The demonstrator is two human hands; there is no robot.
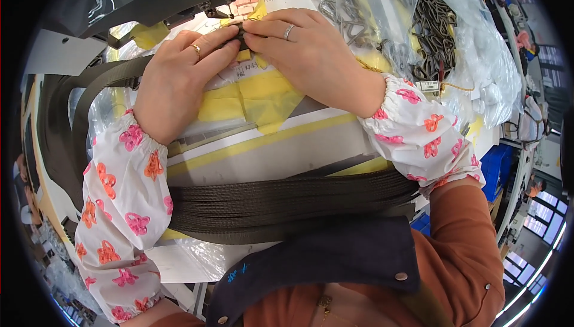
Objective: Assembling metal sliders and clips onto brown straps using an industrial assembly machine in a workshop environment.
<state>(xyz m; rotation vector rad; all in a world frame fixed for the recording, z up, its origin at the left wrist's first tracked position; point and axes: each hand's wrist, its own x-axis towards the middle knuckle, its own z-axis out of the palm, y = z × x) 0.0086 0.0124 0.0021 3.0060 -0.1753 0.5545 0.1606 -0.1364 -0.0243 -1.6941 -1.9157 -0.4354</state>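
Observation:
Under the sewing machine's (pixel 140 5) lit needle area, a short piece of dark webbing strap (pixel 242 39) lies between my hands. My left hand (pixel 182 76), with a gold ring, pinches it from the left, thumb and fingertips together. From the right, my right hand (pixel 308 55) presses its fingertips on the same piece; a silver ring is on one finger. My fingers cover much of the strap. A thick stack of dark webbing straps (pixel 287 204) lies across the table's front, close to my body. More webbing (pixel 66 106) curves around beyond my left forearm.
Clear plastic bags (pixel 478 76) lie at the right, with many dark metal buckles (pixel 433 28) among them. Yellow tape (pixel 263 100) covers part of the work surface before my hands. A blue bin (pixel 495 171) stands below the table's right edge.

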